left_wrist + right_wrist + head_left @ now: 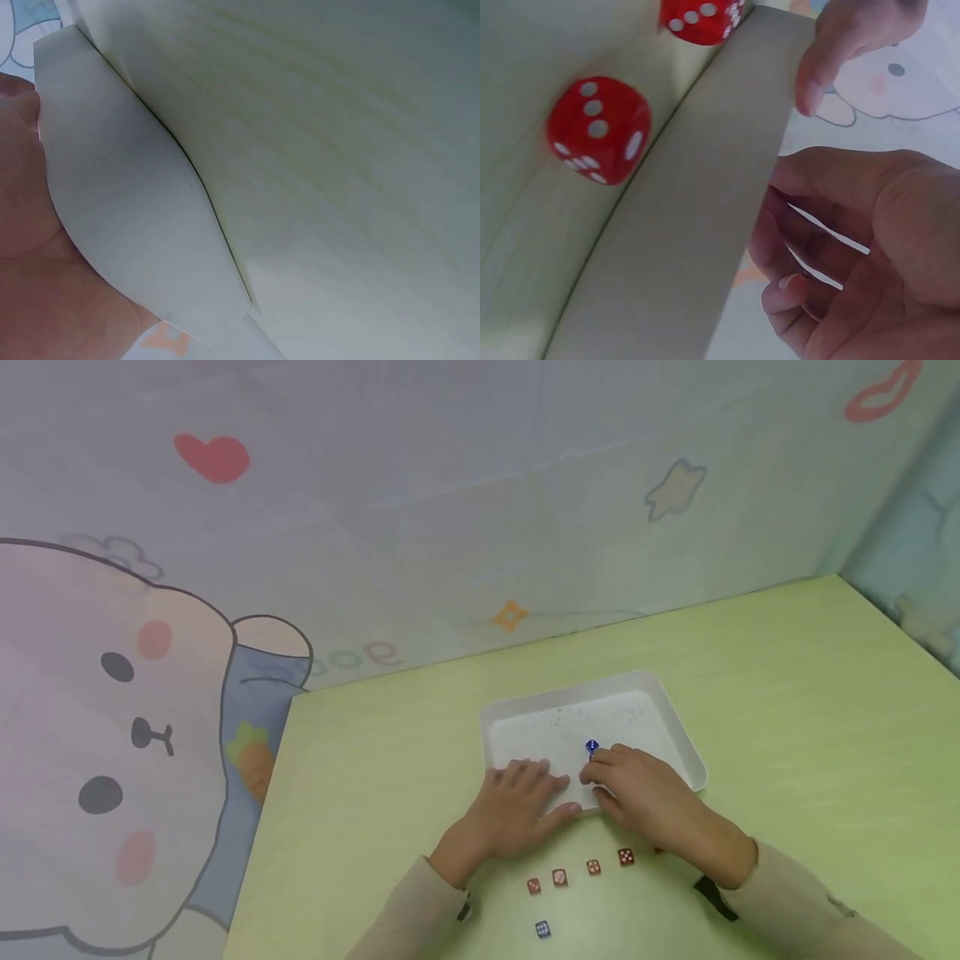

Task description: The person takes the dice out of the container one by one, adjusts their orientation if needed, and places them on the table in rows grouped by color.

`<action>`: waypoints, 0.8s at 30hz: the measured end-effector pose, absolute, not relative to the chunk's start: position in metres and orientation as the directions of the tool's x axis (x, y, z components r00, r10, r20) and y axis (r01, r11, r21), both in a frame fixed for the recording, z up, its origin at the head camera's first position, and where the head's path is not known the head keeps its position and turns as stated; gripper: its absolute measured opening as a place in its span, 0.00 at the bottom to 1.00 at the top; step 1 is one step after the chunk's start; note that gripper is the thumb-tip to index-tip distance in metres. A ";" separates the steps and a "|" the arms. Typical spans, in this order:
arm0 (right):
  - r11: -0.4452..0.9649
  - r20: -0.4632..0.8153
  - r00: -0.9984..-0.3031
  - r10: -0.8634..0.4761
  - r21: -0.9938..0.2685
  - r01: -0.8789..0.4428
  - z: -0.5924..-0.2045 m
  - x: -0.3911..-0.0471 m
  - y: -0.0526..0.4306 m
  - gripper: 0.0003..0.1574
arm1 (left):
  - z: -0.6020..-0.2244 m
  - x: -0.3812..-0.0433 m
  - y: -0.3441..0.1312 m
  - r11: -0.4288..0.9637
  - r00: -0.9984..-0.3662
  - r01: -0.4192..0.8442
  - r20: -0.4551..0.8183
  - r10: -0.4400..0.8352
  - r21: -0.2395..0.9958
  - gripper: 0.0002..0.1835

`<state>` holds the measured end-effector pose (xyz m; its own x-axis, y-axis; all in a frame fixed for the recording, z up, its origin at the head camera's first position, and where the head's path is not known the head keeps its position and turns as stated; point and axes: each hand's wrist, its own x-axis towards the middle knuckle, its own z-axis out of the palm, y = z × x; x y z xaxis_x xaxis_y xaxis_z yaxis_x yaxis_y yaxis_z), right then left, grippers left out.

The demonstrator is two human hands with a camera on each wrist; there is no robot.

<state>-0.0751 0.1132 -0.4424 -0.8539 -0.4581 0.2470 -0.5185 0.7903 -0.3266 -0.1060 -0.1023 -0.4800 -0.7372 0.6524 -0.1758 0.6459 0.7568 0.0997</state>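
A shallow white tray (495,727) lies on the table. My left hand (517,810) rests over its near left rim with fingers extended; the left wrist view shows the palm against the tray's outer wall (127,187). My right hand (648,793) reaches over the near right rim, fingers bent and thumb apart from them. Beside its fingertips is a blue die (592,746) in the tray; a second blue one is mostly hidden by the fingers. In the right wrist view, the tray wall partly covers the right hand (870,247), and no die shows between its fingers.
Several red dice, among them one red die (626,857), form a row in front of the tray. Nearer the front lies another blue die (543,929). A printed cloth backdrop (420,527) stands behind the green table (787,693).
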 end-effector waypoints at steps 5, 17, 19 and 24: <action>0.828 0.213 -0.886 -0.411 -0.320 -0.461 -0.449 -0.081 0.117 0.10 | -0.482 -0.105 -0.100 0.754 -0.733 0.648 -0.180 0.656 0.110 0.39; 0.855 0.180 -0.915 -0.360 -0.328 -0.401 -0.460 -0.097 0.122 0.14 | -0.466 -0.105 -0.098 0.755 -0.732 0.645 -0.188 0.655 0.118 0.35; 0.856 0.176 -0.916 -0.360 -0.330 -0.399 -0.460 -0.097 0.122 0.13 | -0.468 -0.104 -0.098 0.752 -0.730 0.650 -0.184 0.658 0.114 0.36; 0.853 0.187 -0.912 -0.365 -0.324 -0.408 -0.461 -0.099 0.122 0.07 | -0.475 -0.104 -0.100 0.755 -0.733 0.648 -0.190 0.654 0.099 0.38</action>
<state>-0.0988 0.1218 -0.4614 -0.9119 -0.3654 0.1868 -0.4083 0.8535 -0.3239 -0.1044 -0.0997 -0.4749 -0.7325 0.6536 -0.1902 0.6480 0.7551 0.0994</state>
